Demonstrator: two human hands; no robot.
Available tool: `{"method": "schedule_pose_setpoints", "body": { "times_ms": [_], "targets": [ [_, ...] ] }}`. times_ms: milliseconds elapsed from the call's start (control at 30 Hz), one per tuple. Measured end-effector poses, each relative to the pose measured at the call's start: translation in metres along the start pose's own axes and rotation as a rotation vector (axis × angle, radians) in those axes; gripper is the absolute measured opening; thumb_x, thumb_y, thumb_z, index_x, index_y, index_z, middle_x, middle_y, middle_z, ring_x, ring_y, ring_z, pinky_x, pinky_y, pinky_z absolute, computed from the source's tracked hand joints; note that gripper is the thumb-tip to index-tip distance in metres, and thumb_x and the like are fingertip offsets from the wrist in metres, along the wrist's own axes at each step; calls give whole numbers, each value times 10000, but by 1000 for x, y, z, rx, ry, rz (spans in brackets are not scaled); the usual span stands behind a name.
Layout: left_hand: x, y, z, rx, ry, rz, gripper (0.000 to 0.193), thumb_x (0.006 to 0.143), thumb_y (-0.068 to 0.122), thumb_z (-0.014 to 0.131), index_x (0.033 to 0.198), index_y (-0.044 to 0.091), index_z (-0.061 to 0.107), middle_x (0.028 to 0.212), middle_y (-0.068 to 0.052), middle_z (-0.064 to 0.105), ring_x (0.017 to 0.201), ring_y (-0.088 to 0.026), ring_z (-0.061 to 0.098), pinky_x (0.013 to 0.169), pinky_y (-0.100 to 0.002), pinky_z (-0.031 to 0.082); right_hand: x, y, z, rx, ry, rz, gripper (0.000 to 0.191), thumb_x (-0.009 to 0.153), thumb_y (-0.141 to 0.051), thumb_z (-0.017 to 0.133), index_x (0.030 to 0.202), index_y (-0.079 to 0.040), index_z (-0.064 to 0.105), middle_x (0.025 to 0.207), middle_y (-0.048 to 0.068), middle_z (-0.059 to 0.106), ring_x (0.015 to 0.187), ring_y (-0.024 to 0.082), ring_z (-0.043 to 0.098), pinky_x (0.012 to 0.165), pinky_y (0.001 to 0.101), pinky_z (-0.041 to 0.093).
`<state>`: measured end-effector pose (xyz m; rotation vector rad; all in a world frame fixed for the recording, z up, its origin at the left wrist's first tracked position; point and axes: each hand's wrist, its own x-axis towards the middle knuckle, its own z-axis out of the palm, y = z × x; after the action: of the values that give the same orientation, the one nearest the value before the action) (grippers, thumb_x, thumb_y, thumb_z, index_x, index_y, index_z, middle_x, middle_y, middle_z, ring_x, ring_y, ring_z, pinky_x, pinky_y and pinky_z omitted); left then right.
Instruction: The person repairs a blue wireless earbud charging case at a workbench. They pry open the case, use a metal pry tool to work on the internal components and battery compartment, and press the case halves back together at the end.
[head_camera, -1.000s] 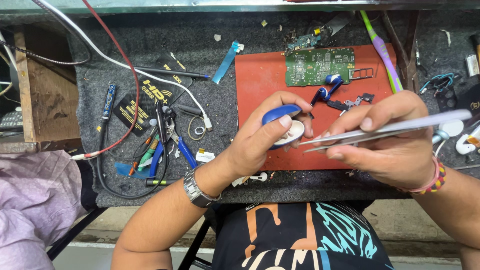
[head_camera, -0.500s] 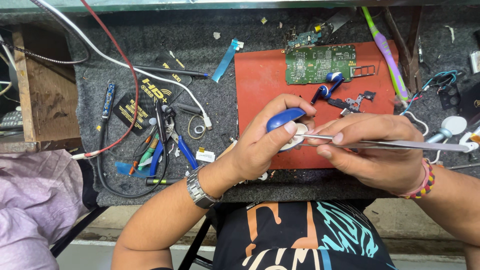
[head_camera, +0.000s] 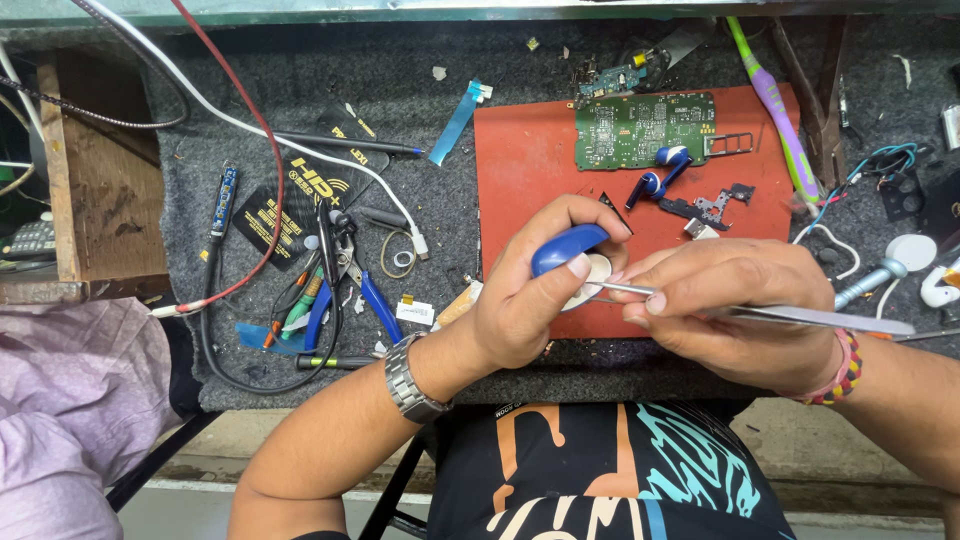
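I'm seeing the left hand (head_camera: 535, 300) gripping a small blue earbud case (head_camera: 568, 246), fingers curled tight around it, thumb pressing on its white inner face. The case is sitting over the near left part of the red mat (head_camera: 520, 170), lifted in the hand, near the bench's front edge. It's open toward me; I can't tell what's inside, the fingers are covering it.

The right hand (head_camera: 725, 305) is pinching metal tweezers (head_camera: 760, 312), thumb and forefinger closed on the shaft, tips touching the case's white face. Both hands are touching each other at the case.

Counting on the mat: one green circuit board (head_camera: 645, 128), two blue earbuds (head_camera: 662, 170) just below it, one small black bracket (head_camera: 712, 207) beside them. Off the mat: one purple-green toothbrush (head_camera: 775, 110) lying along the right edge, one blue-handled pliers (head_camera: 350, 285) in the tool pile to the left, one wooden box (head_camera: 100, 200) at far left, contents not visible.

Room: the mat's left middle is lying bare above the hands. Left of the mat it's crowded with cables and tools. The hands are working right at the bench's front edge.
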<state>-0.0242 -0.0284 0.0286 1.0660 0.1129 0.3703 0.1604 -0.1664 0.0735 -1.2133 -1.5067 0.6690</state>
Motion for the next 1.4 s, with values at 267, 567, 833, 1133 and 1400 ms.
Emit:
{"method": "schedule_pose_setpoints", "body": {
  "times_ms": [267, 567, 833, 1133, 1400],
  "targets": [
    [-2, -4, 2, 95, 0, 38, 348, 1075, 290, 530, 1255, -8, 526, 1129, -75, 575, 1025, -105, 568, 949, -259, 483, -1, 3, 3, 1, -65, 7, 283, 844, 14, 786, 1053, -109, 640, 1024, 58, 767, 1027, 228, 791, 876, 321, 660],
    [-2, -2, 6, -39, 17, -31, 355, 1082, 291, 520, 1260, -16, 517, 1083, -82, 575, 995, -111, 555, 934, -265, 472, 0, 4, 3, -58, -59, -116, 312, 836, 4, 804, 1061, -122, 629, 1054, 88, 756, 1023, 252, 784, 837, 331, 662],
    [-5, 3, 11, -156, 72, -44, 390, 1091, 330, 471, 1289, -5, 498, 1036, -98, 596, 979, -125, 555, 939, -278, 457, 6, 2, 1, -183, -73, -275, 351, 830, 7, 796, 1084, -114, 588, 1049, 134, 734, 995, 303, 772, 738, 362, 660],
    [-2, -8, 9, -37, 12, -43, 374, 1085, 316, 475, 1238, -20, 537, 1151, -75, 579, 1093, -115, 569, 1018, -265, 461, 9, -1, -2, 25, -123, -69, 273, 839, 4, 792, 1044, -113, 657, 1030, 67, 758, 1023, 235, 784, 900, 348, 659],
    [-3, -10, 10, 15, 21, -34, 370, 1069, 286, 474, 1280, -12, 534, 1152, -76, 578, 1086, -119, 561, 1007, -267, 462, 7, -1, 1, 75, -100, 3, 263, 838, 6, 799, 1033, -114, 670, 1005, 51, 767, 987, 202, 792, 931, 351, 656]
  ]
}}
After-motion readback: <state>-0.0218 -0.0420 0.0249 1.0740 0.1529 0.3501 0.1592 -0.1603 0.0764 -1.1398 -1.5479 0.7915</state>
